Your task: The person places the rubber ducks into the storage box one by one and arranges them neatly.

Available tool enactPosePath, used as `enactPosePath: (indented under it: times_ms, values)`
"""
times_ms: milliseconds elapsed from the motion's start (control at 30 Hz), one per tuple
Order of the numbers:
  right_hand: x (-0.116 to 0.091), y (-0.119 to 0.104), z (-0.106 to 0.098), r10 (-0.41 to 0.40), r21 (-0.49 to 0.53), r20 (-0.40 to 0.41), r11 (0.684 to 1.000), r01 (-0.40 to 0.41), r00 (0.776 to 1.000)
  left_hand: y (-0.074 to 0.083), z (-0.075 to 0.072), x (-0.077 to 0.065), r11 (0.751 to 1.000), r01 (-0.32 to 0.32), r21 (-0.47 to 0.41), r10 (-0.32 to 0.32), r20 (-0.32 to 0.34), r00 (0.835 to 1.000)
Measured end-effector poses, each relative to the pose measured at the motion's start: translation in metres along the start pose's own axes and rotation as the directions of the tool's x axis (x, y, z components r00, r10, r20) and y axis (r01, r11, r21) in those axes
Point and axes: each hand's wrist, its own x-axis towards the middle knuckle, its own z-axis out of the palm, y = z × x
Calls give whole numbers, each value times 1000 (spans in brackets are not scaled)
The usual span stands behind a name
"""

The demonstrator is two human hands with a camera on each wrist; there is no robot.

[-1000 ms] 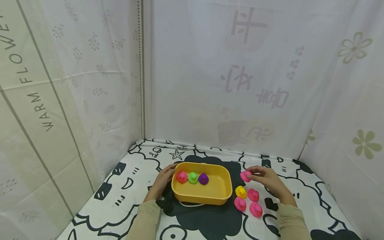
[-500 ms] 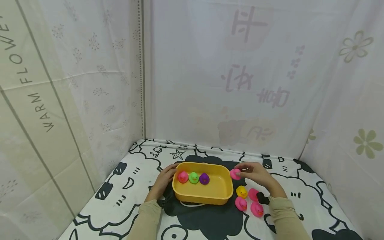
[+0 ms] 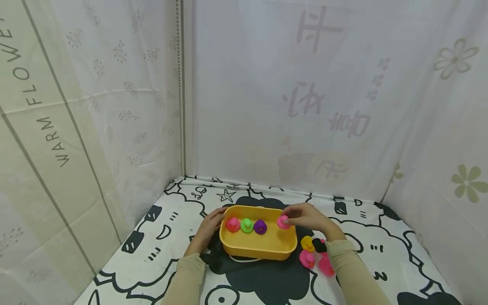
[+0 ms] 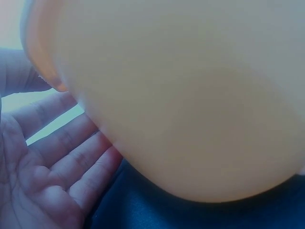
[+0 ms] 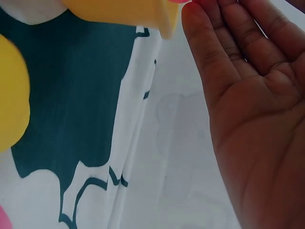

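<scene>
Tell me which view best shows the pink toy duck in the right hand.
The head view: there the pink toy duck shows nearly whole, the right hand covering only its edge. The right wrist view catches only a pink sliver at the top of the picture; the left wrist view, none.

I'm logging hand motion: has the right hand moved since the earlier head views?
Yes, leftward: the right hand has carried a pink duck from outside the yellow tray to its right end.

The left curtain (image 3: pixel 95 127) read "WARM FLOWE", cut off at the edge; faint characters (image 3: pixel 320 29) on the back curtain (image 3: pixel 251 93) were illegible.
</scene>
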Motion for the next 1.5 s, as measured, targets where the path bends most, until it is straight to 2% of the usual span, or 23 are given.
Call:
enactPosePath:
  times_ms: [333,767,1033,1267,1500]
  values:
    - [19,-6,8,-35,-54,91,998,40,995,2,0,-1,1000,5,7,-5,-8,1000]
    - [31,-12,19,35,-95,107,995,-25,994,1,1,2,1000,-18,3,18,3,1000]
    - [36,-6,25,48,-140,118,990,-31,992,-1,0,-1,1000,-17,14,17,-2,1000]
    - [36,-10,24,57,-178,111,983,-37,992,1,0,0,999,-32,11,32,14,999]
    - [36,-11,28,64,-195,123,980,-39,990,1,1,0,1000,-7,7,7,-8,1000]
